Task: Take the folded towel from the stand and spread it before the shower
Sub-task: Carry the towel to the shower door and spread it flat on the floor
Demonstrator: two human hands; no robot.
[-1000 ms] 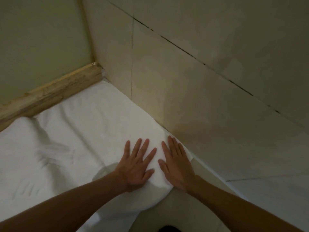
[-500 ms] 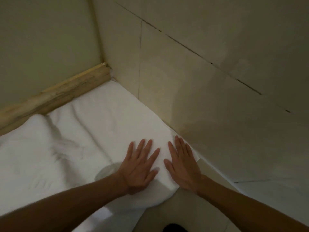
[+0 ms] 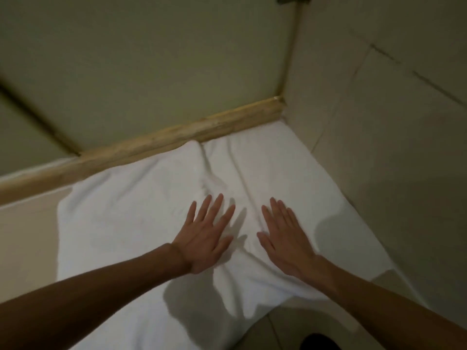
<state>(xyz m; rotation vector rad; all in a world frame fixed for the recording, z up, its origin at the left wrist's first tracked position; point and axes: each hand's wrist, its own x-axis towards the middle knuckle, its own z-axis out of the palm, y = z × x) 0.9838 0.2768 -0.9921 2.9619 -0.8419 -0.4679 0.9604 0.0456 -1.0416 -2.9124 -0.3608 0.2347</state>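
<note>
The towel before me is white cloth, matt and softly creased. Along its far edge the sill looks like pale, rough-grained wood. Right of the towel, the wall tiles look smooth and faintly glossy.

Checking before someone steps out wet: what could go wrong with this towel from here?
1. A raised crease runs between the left hand and right hand, both flat on the towel; left in, it might catch a foot.
2. The towel's far edge humps up against the wooden sill, so it may not lie flat there.
</note>
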